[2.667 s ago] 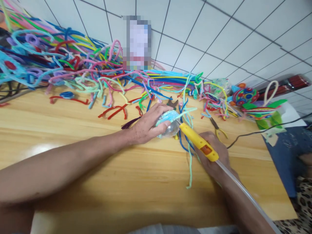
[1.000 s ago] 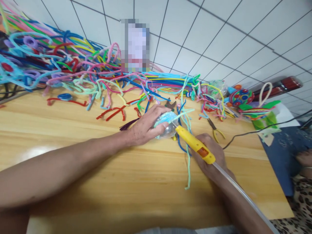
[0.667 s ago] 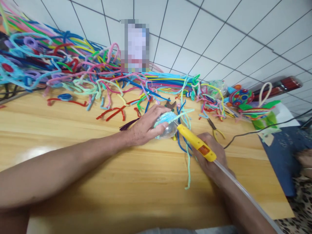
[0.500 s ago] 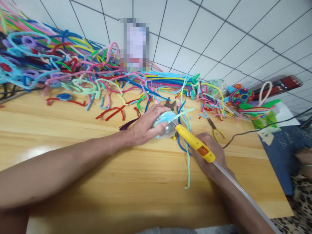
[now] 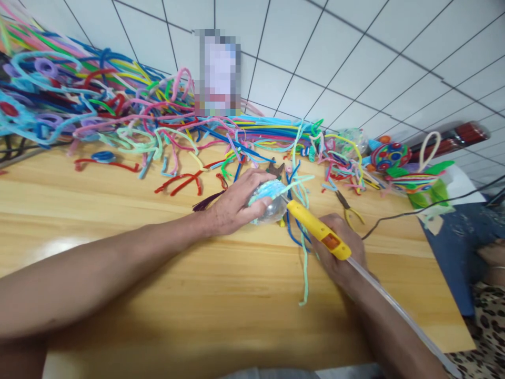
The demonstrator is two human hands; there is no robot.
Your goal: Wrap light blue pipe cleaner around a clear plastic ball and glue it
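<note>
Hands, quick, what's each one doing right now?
Left hand: closed around a clear round ball.
Right hand: closed around a yellow plastic glue gun.

- Glue gun (image 5: 319, 230): yellow, with an orange-red window
- Glue stick (image 5: 389, 295): translucent whitish
- Ball (image 5: 275, 211): clear, its covering banded light blue and mint green
- Strand (image 5: 305, 271): mint green
- Stems (image 5: 118, 95): pink, red, yellow, green, purple and several blues
- Coil (image 5: 103, 157): blue
- Tassel (image 5: 207, 202): dark purple
- Pliers (image 5: 347, 209): yellow handles, dark tips
- Ornament (image 5: 392, 156): red, with blue and green rounds
- Table (image 5: 189, 300): honey-yellow, streaked wood grain
- Wall (image 5: 315, 47): whitish, dark grid lines
- Clothing (image 5: 491, 318): tan and black leopard print
</note>
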